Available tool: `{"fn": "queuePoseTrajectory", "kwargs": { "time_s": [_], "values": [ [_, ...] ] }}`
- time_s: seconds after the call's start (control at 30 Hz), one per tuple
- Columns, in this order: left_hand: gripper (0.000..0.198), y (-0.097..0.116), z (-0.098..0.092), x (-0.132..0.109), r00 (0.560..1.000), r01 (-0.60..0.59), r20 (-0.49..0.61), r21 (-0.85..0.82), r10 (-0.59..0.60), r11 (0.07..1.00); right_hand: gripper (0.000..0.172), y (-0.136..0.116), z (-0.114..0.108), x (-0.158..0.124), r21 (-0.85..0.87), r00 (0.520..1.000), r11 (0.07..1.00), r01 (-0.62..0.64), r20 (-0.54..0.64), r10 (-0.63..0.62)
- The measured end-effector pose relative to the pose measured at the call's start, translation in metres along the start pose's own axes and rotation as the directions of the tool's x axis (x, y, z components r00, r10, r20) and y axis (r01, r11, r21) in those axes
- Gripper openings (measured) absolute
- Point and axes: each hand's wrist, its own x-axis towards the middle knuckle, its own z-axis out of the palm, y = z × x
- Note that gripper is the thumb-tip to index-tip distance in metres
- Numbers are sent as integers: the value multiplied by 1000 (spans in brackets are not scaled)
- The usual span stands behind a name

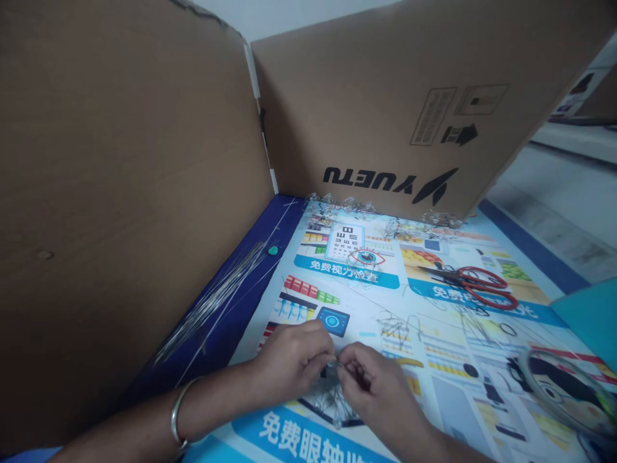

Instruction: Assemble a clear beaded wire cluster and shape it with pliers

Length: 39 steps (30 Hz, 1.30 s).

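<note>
My left hand (pixel 294 357), with a silvery bangle (pixel 177 415) on its wrist, is closed in a pinch at the front of the table. Right beside it, my right hand (pixel 378 386) is pinched too, and the fingertips of both nearly meet. Between them shows a bit of thin wire (pixel 336 362); most of it is covered by the fingers. Under the hands lies a clear, wiry heap (pixel 332 405) with a dark edge, partly hidden. A loose bundle of thin wires (pixel 398 325) rests just beyond my right hand.
Red-handled scissors (pixel 475 283) lie at the right. Long straight wires (pixel 216 299) are spread along the left, near a small green lump (pixel 273 251). Several clear wire pieces (pixel 347 204) line the cardboard wall (pixel 376 116). A roll of clear tape (pixel 530 379) sits at the front right.
</note>
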Motion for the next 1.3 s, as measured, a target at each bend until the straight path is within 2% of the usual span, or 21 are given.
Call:
{"fn": "queuePoseTrajectory", "kwargs": {
  "time_s": [0.17, 0.4, 0.63, 0.83, 0.97, 1.13, 1.3],
  "values": [
    [14, 0, -6, 4, 999, 3, 46, -11, -3, 1000, 8, 1, 0, 0, 0, 1000, 1000, 21, -1, -21],
    [15, -11, -5, 11, 996, 29, 83, -184, -14, 982, 10, -2, -2, 0, 45, 1000, 999, -11, 24, 10],
    [18, -10, -6, 11, 992, -67, 106, -73, 75, 995, 10, -4, -2, 2, 68, 999, 998, -21, 35, 18],
    [14, -10, -6, 13, 991, -20, 129, -135, 38, 991, 10, -3, -2, 0, 71, 998, 997, -30, 49, 26],
    [14, -11, -5, 11, 994, 30, 105, -136, -15, 990, 10, -2, -2, 0, 91, 997, 995, -46, 60, 40],
    [15, -12, -5, 8, 997, 23, 70, -143, -13, 989, 11, -3, -4, 2, 123, 994, 990, -64, 99, 52],
    [15, -8, -3, 6, 999, 33, -16, -210, -38, 977, 10, -4, -5, 0, 129, 994, 990, -62, 101, 49]
  ]
}}
